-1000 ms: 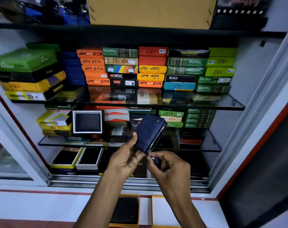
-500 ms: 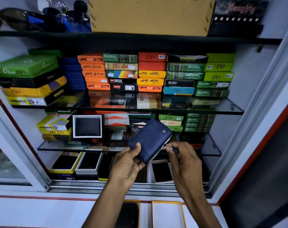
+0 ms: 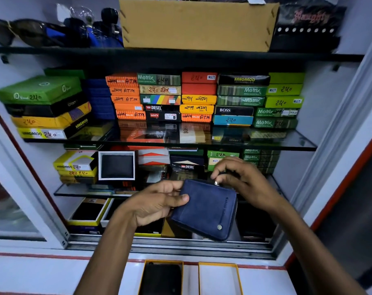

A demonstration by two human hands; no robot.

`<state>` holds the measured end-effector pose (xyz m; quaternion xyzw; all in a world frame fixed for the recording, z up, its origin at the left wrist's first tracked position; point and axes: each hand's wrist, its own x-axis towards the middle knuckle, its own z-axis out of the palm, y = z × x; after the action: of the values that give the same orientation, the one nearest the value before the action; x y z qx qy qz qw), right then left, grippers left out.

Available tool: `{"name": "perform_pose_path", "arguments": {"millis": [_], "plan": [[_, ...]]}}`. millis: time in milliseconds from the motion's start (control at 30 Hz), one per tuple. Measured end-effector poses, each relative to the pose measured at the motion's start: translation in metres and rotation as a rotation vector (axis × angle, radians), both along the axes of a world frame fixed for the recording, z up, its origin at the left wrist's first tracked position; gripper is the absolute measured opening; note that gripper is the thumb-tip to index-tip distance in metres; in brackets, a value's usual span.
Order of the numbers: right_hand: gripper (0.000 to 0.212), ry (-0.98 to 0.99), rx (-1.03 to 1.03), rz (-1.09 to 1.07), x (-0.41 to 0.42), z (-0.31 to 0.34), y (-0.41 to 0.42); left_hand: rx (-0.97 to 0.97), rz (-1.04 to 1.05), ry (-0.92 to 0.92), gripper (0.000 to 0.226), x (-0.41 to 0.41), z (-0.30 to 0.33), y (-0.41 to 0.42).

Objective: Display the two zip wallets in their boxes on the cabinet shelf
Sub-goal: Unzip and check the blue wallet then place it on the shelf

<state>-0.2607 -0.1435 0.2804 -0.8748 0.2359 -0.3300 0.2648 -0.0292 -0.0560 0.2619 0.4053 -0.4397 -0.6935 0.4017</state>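
A blue zip wallet [image 3: 205, 209] is held flat-faced in front of the open cabinet. My left hand [image 3: 153, 204] grips its left edge, thumb on the front. My right hand [image 3: 242, 179] pinches the metal zip pull [image 3: 216, 183] at the wallet's top corner. Below on the counter lie two yellow-rimmed boxes: the left box [image 3: 148, 277] holds a black wallet [image 3: 161, 278], the right box [image 3: 220, 279] shows only its white lining.
Glass shelves [image 3: 266, 143] carry stacked coloured wallet boxes. The lower shelf [image 3: 74, 191] has a framed black wallet display [image 3: 117, 166]. The bottom level holds open boxes with dark wallets [image 3: 88, 211]. A sliding-door track [image 3: 170, 243] runs along the front; a white frame [image 3: 338, 124] stands at right.
The zip pull has travelled from the wallet's lower edge up around to its top corner with my right hand. The wallet has turned from tilted edge-on to face-on.
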Motion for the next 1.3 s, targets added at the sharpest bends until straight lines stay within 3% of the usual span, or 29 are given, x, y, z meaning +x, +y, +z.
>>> {"name": "perform_pose_path", "arguments": {"millis": [133, 333, 500, 567, 633, 733, 833, 967, 1067, 1133, 1233, 1300], "plan": [[0.008, 0.038, 0.076, 0.118, 0.021, 0.004, -0.018, 0.009, -0.050, 0.005, 0.045, -0.010, 0.008, -0.003], [0.018, 0.052, 0.109, 0.115, 0.030, -0.006, -0.032, 0.039, -0.022, -0.006, 0.046, -0.021, 0.002, -0.006], [0.022, -0.348, 0.521, -0.181, -0.006, -0.021, -0.018, -0.024, 0.249, -0.029, 0.050, -0.020, -0.005, -0.001], [0.040, -0.389, 0.633, -0.125, -0.021, -0.027, -0.003, -0.119, 0.350, -0.065, 0.044, -0.018, -0.006, 0.000], [0.042, -0.396, 0.639, -0.021, -0.026, -0.031, 0.010, -0.232, 0.422, -0.081, 0.037, -0.018, -0.008, 0.002], [0.042, -0.457, 0.510, -0.047, -0.033, -0.036, 0.023, -0.449, 0.464, -0.130, 0.037, -0.019, -0.015, 0.007], [0.041, -0.475, 0.239, -0.087, -0.041, -0.039, 0.034, -0.705, 0.481, -0.212, 0.041, -0.020, -0.023, 0.011], [0.017, -0.471, -0.145, -0.108, -0.045, -0.055, 0.039, -0.964, 0.483, -0.257, 0.024, -0.017, -0.043, 0.011], [0.015, -0.494, -0.167, -0.144, -0.050, -0.066, 0.045, -0.903, 0.468, -0.208, 0.023, -0.019, -0.054, 0.013], [0.025, -0.490, -0.060, -0.179, -0.054, -0.072, 0.050, -0.765, 0.451, -0.192, 0.034, -0.025, -0.057, 0.015], [0.048, -0.569, 0.400, -0.271, -0.054, -0.085, 0.056, -0.456, 0.509, -0.179, 0.053, -0.037, -0.068, 0.014], [0.046, -0.579, 0.651, -0.334, -0.054, -0.105, 0.053, -0.271, 0.568, -0.199, 0.051, -0.044, -0.085, 0.012]]}}
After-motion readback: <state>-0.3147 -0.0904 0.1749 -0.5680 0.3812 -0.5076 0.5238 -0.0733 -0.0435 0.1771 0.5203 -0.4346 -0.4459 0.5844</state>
